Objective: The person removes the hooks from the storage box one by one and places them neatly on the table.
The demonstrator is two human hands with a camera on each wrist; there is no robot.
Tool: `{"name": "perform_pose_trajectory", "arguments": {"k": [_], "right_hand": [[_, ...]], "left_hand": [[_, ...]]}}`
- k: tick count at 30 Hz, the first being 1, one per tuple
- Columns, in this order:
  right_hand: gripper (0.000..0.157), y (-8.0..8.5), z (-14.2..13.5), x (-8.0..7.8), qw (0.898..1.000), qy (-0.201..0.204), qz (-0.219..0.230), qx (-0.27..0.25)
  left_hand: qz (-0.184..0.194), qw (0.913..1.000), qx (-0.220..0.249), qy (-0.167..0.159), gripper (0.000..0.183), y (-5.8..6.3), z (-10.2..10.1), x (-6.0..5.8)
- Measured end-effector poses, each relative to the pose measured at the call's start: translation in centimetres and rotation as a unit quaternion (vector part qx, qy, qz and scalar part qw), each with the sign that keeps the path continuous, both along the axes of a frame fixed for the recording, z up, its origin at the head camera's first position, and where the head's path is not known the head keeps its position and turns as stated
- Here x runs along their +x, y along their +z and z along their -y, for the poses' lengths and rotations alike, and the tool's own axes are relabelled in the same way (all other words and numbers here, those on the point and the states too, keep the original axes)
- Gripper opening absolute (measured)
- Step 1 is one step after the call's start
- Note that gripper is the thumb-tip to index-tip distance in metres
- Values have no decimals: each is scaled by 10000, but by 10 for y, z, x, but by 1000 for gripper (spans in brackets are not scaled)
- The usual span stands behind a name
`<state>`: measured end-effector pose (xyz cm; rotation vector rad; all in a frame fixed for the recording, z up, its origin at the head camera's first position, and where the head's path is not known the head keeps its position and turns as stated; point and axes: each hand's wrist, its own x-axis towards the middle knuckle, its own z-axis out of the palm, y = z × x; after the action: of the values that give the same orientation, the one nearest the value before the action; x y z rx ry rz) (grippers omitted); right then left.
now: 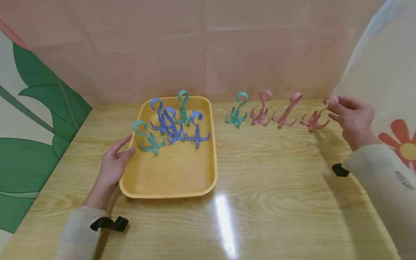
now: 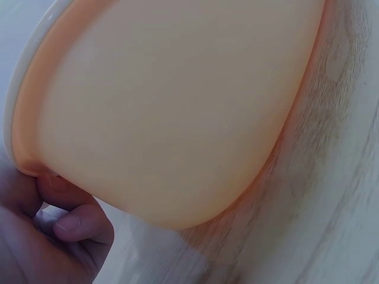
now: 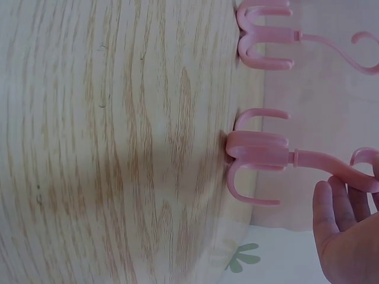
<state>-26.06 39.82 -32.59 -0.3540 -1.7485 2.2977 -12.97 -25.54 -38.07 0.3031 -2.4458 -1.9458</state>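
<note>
On the right, my right hand (image 1: pixel 355 119) pinches the curled top of a pink claw-shaped swivel hook (image 1: pixel 314 122). In the right wrist view, the prongs of this hook (image 3: pixel 260 155) touch the table. My left hand (image 1: pixel 113 162) holds the left rim of a yellow tray (image 1: pixel 169 196); the left wrist view shows its fingertips curled at the rim. Two teal hooks (image 1: pixel 152 143) and three blue-purple ones (image 1: pixel 197 133) stand or lean in the tray's back half. Left of the held hook, two pink hooks (image 1: pixel 284 117) and a teal hook (image 1: pixel 237 116) stand in a row.
The wood-grain table (image 1: pixel 276 202) extends in front of the row. Behind it rises a pink cloth backdrop (image 1: pixel 208 47). Panels with painted leaves (image 1: pixel 29 159) and a flower flank the table. Black straps (image 1: pixel 110 224) hang at both cuffs.
</note>
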Motion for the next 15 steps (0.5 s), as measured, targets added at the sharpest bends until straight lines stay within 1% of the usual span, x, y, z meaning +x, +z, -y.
{"name": "perform_pose_trajectory", "arguments": {"k": [6,11,13,15], "right_hand": [[37,0,2,0,9999,-21,60,114],[32,-1,3,1,9997,-93,87,209],[32,-2,3,1,9996,-97,107,237],[33,-2,2,2,9995,-77,144,277]], "left_hand": [[-49,10000,47,-18,61,1,-1,1],[-102,9992,396,23,60,0,-2,1],[-131,9988,467,34,60,0,-3,1],[-151,9989,433,37,59,-1,-3,1]]}}
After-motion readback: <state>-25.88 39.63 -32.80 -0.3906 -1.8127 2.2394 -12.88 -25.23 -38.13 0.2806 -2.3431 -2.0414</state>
